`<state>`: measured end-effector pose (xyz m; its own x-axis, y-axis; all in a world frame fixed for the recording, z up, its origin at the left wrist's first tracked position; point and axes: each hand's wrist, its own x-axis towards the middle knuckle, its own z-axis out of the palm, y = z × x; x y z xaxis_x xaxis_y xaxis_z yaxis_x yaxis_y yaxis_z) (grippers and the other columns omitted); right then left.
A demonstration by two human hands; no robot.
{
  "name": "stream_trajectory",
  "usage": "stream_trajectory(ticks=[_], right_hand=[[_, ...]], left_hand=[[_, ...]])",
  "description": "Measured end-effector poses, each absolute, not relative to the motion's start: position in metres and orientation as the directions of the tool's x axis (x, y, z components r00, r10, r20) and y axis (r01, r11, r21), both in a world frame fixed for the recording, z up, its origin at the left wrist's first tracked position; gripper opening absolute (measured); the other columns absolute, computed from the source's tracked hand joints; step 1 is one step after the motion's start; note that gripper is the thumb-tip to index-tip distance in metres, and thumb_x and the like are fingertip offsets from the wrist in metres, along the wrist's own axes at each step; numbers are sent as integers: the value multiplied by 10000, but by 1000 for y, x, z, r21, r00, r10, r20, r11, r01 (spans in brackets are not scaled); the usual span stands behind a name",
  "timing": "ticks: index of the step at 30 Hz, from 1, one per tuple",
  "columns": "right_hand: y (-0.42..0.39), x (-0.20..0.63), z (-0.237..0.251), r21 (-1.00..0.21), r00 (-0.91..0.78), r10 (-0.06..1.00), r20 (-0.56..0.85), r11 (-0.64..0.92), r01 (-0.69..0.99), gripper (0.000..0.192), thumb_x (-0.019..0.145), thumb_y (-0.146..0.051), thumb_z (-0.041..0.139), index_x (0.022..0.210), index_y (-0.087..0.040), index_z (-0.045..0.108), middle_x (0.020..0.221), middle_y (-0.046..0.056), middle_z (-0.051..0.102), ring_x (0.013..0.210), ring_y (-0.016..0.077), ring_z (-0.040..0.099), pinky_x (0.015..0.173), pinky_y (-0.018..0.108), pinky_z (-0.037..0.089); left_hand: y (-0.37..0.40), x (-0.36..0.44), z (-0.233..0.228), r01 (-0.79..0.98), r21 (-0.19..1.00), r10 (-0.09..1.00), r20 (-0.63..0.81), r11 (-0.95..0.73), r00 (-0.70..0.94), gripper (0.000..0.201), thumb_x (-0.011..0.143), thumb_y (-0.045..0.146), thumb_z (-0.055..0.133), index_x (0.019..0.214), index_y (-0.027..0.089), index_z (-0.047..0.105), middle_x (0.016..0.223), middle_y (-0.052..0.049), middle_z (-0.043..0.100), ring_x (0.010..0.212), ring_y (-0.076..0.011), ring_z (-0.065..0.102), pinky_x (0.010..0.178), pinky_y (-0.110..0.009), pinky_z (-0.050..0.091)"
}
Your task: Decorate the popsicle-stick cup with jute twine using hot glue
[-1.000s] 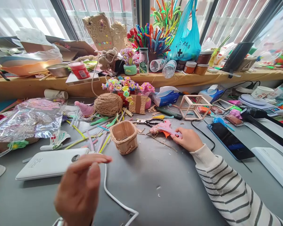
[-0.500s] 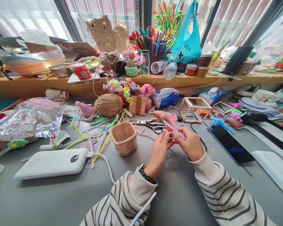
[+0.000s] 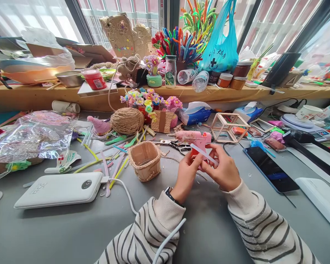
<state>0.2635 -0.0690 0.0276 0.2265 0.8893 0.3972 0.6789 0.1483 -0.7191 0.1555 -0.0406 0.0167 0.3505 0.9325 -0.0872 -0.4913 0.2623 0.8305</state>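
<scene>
A pink hot glue gun [image 3: 194, 137] is held up over the table, its nozzle pointing left and its orange trigger partly covered by fingers. My left hand [image 3: 184, 176] is closed around the lower part of the gun, thumb on top. A translucent white glue stick [image 3: 205, 153] slants across in front of the handle, between both hands. My right hand [image 3: 223, 168] pinches the stick near its lower right end, fingers close to the handle. Left of my hands stands a small square wooden basket [image 3: 144, 165] with a twine rim. Black-handled scissors [image 3: 178, 145] lie behind my left hand.
Left lie a white power bank [image 3: 59, 190] with a cable, loose glue sticks and a clear plastic bag [image 3: 35, 139]. Behind is a ball of twine [image 3: 127, 121]. Right are a stick frame [image 3: 228, 127] and a phone [image 3: 271, 169]. A crowded shelf [image 3: 143, 98] runs along the window.
The glue gun has turned so its side shows, nozzle to the left. My right hand has shifted slightly right, and the glue stick now lies flatter. The whole view has moved a little.
</scene>
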Motion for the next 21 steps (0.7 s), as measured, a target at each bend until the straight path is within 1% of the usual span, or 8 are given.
stream_trajectory(ticks=[6, 9, 11, 13, 15, 18, 19, 21], right_hand=[[-69, 271, 28, -763, 198, 883, 426, 234, 602, 458, 619, -364, 690, 1016, -185, 548, 710, -23, 521, 516, 89, 499, 439, 207, 415], [-68, 273, 28, -785, 259, 844, 469, 264, 561, 311, 637, -354, 695, 876, -186, 588, 655, -37, 513, 470, 70, 458, 399, 193, 364], [-66, 278, 27, -793, 367, 765, 529, 291, 536, 204, 700, -358, 650, 677, -180, 554, 584, -48, 469, 445, 56, 400, 405, 196, 335], [-65, 285, 28, -794, 488, 648, 585, 336, 506, 326, 793, -382, 540, 547, -181, 470, 568, -40, 446, 449, 58, 379, 425, 209, 330], [-64, 292, 30, -787, 595, 516, 617, 391, 477, 385, 854, -401, 413, 542, -182, 466, 637, -11, 487, 520, 82, 446, 466, 228, 364], [-66, 300, 36, -783, 714, 358, 602, 439, 440, 396, 869, -410, 347, 630, -176, 559, 673, 3, 512, 581, 103, 485, 488, 241, 373], [-67, 302, 37, -791, 741, 337, 581, 448, 417, 404, 870, -423, 346, 648, -176, 577, 622, -8, 501, 530, 99, 467, 459, 241, 351], [-68, 303, 39, -820, 773, 360, 523, 459, 341, 432, 870, -464, 360, 639, -177, 585, 492, -35, 460, 403, 87, 411, 390, 240, 299]], left_hand=[[-41, 155, 17, -507, 815, 933, -106, 280, 344, 293, 632, 366, 731, 823, 154, 667, 721, -10, 651, 685, -125, 576, 668, -236, 432], [-39, 154, 15, -530, 789, 934, -149, 310, 324, 321, 635, 391, 725, 846, 159, 657, 774, -15, 654, 713, -125, 581, 678, -236, 430], [-38, 153, 15, -542, 769, 928, -181, 339, 324, 325, 638, 407, 719, 825, 151, 646, 745, -15, 641, 669, -116, 573, 639, -231, 426], [-38, 152, 15, -552, 746, 917, -205, 373, 343, 328, 647, 420, 709, 791, 135, 634, 689, -16, 625, 600, -100, 550, 591, -223, 412], [-38, 151, 16, -566, 720, 905, -216, 402, 368, 347, 657, 433, 697, 792, 119, 634, 650, -14, 606, 549, -80, 517, 554, -210, 393], [-37, 150, 17, -599, 677, 894, -216, 427, 394, 407, 662, 477, 676, 832, 109, 636, 624, 1, 569, 513, -61, 470, 511, -198, 363], [-37, 149, 17, -609, 664, 890, -214, 434, 402, 425, 663, 492, 671, 846, 109, 636, 621, 6, 558, 510, -59, 459, 503, -196, 355], [-36, 149, 16, -618, 645, 881, -210, 450, 423, 451, 672, 509, 659, 867, 103, 635, 613, 10, 541, 503, -55, 440, 491, -195, 342]])
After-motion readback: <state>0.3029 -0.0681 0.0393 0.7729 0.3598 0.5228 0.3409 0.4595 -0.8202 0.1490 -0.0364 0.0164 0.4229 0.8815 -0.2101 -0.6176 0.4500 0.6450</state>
